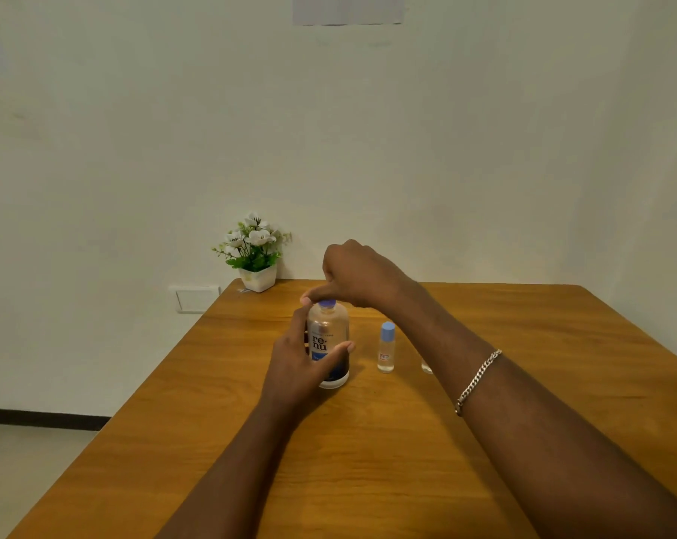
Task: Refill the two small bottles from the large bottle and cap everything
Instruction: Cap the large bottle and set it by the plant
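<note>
A pale wall [134,130] fills the upper half of the frame, with a grey rectangular patch [348,8] at its top edge. Below it, a wooden table [407,461] spreads across the lower half. Two bare forearms reach in from the bottom edge toward the centre. The right hand [358,276], just above centre, is curled over the top of the large bottle [327,340]. Its thumb stretches left along the blue cap [327,303] and its fingers bend down behind, so it appears to grip the cap. The left hand [294,363], just below and left of centre, wraps around the large bottle's body, with the thumb across the label. The bottle is clear with dark label lettering and stands upright on the table at the centre of the frame. A potted plant [253,250] with white flowers sits at the table's far left corner. A small bottle [386,350] with a light blue cap stands upright just right of the large one. Further right, a sliver of a second small bottle [426,367] shows past the right forearm, the rest hidden. A chain bracelet [477,381] circles the right wrist. A white wall plate [197,298] sits left of the table.
</note>
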